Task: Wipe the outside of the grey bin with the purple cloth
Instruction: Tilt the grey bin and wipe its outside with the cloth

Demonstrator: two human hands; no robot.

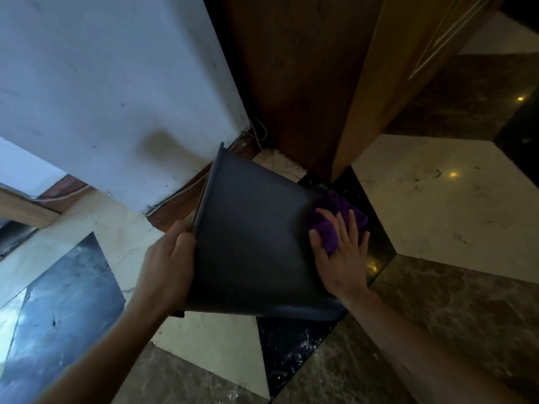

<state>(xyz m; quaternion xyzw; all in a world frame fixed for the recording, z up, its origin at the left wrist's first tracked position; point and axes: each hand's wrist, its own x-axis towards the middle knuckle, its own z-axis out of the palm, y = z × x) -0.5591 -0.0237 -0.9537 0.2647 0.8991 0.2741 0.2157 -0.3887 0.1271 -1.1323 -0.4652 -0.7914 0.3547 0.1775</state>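
Observation:
The grey bin (250,237) is tipped on its side above the floor, its rim pointing left and its base to the right. My left hand (167,260) grips the rim on the near left side. The purple cloth (332,217) is bunched against the bin's outer wall close to the base. My right hand (341,252) lies flat on the cloth with fingers spread, pressing it to the wall. Part of the cloth is hidden under that hand.
A white wall (116,97) stands directly left of the bin, with thin cables (258,132) at its foot. A wooden cabinet (320,83) rises behind the bin. Polished marble floor (437,199) in pale, brown and black tiles spreads around.

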